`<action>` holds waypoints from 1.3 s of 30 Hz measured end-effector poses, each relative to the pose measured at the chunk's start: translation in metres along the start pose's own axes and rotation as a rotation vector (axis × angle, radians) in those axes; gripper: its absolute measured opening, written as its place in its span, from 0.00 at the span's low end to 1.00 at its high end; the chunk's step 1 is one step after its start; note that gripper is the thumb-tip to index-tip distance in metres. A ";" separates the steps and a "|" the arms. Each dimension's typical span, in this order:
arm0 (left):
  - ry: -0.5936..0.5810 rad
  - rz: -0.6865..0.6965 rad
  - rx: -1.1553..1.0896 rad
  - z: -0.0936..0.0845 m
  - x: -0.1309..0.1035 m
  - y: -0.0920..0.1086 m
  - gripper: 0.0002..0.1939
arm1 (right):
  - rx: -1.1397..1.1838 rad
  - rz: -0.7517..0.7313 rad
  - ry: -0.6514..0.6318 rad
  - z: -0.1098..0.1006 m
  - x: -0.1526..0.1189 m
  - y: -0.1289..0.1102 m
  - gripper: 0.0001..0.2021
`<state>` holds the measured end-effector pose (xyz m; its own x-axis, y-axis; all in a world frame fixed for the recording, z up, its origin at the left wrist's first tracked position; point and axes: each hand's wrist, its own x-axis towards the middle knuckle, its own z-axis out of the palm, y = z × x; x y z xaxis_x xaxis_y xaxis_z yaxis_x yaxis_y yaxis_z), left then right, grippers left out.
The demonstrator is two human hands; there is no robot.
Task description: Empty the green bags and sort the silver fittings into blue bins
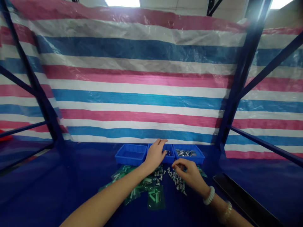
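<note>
My left hand (155, 155) reaches over the left part of the middle blue tray (170, 160), fingers stretched forward and thumb apart. Small metal parts (168, 153) show in that tray beside my thumb. My right hand (189, 174) is just above a loose pile of metal screws (177, 182), its fingers curled in towards the thumb. Whatever may be between those fingertips is too small to make out. More screws (159, 176) lie below my left wrist. Clear bags with green-looking strips (134, 189) are spread under my left forearm, and one such bag (156, 198) lies nearest me.
The left blue tray (131, 161) has a bare bottom. Metal pieces (186, 153) fill part of the right blue tray (200, 156). A long dark tray-like object (243, 198) lies at right. Blue metal posts (233, 104) and a striped sheet (142, 97) enclose the blue tabletop (87, 176).
</note>
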<state>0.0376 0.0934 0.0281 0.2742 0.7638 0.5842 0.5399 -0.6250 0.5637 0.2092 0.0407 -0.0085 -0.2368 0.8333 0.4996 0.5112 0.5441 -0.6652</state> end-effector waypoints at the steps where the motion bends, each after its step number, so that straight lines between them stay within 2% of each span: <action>1: -0.013 0.011 0.016 0.000 -0.003 0.000 0.24 | -0.045 -0.018 -0.033 0.000 0.000 0.001 0.09; 6: -0.052 0.053 0.076 -0.012 -0.044 0.008 0.23 | -0.296 -0.137 -0.196 0.001 -0.004 0.000 0.12; 10: -0.019 0.025 0.036 -0.018 -0.070 0.012 0.19 | -0.417 -0.146 -0.315 0.001 -0.005 -0.002 0.15; 15: -0.029 -0.026 -0.026 -0.017 -0.079 0.016 0.18 | -0.503 -0.134 -0.388 0.002 -0.004 -0.004 0.15; 20: -0.035 -0.037 -0.060 -0.018 -0.082 0.017 0.18 | -0.537 -0.230 -0.412 0.002 -0.005 0.001 0.12; 23: -0.036 -0.057 -0.074 -0.018 -0.082 0.018 0.18 | -0.414 -0.282 -0.348 0.001 -0.004 0.002 0.11; 26: -0.057 -0.096 -0.127 -0.016 -0.084 0.021 0.17 | -0.156 -0.298 -0.200 -0.004 -0.003 -0.004 0.09; 30: -0.074 -0.213 -0.290 -0.009 -0.088 0.028 0.17 | 0.046 -0.198 -0.053 -0.007 -0.003 -0.017 0.04; 34: -0.072 -0.366 -0.515 -0.004 -0.089 0.036 0.16 | 0.104 -0.043 -0.001 -0.002 -0.008 -0.022 0.11; 39: -0.011 -0.430 -0.606 -0.001 -0.089 0.041 0.10 | 0.127 -0.024 -0.017 0.009 -0.013 -0.023 0.14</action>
<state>0.0346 -0.0005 -0.0009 0.1467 0.9608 0.2350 0.0688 -0.2469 0.9666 0.1930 0.0181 -0.0041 -0.2620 0.8210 0.5072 0.3968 0.5708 -0.7189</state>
